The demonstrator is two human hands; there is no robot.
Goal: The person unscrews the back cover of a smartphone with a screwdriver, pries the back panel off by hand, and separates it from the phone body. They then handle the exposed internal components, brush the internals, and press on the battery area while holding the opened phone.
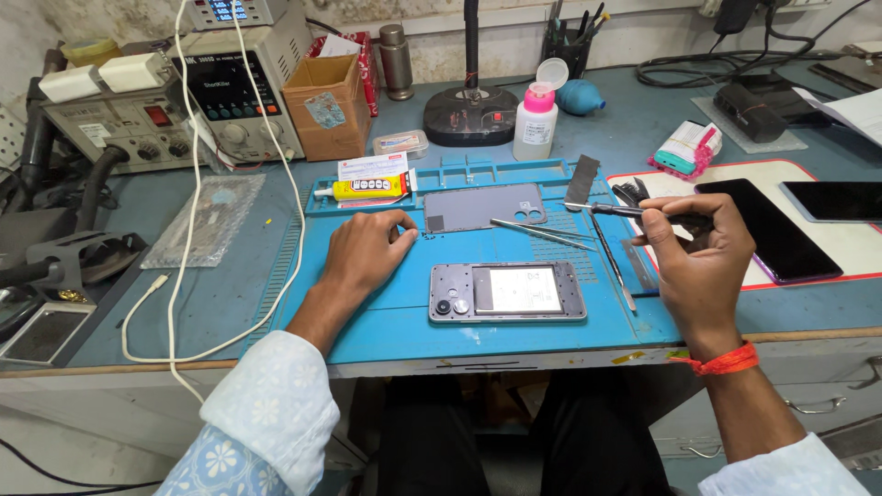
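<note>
pale-blue floral sleeves (266, 413), orange wrist thread (726, 360)

Work mat (386, 321) on bench (230, 294), as landmark. On mat: opened phone (507, 292) at near centre; back cover (484, 207) behind it; glue tube (369, 188) at far left; tweezers (542, 233) right of cover. Behind mat: bottle (536, 121), cardboard box (322, 106). Right of mat: two phones (781, 234).

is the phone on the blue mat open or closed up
Open. The phone lies with its back off, its inner frame, camera lenses and a pale internal panel exposed. Its grey back cover lies apart, farther up the blue mat.
</note>
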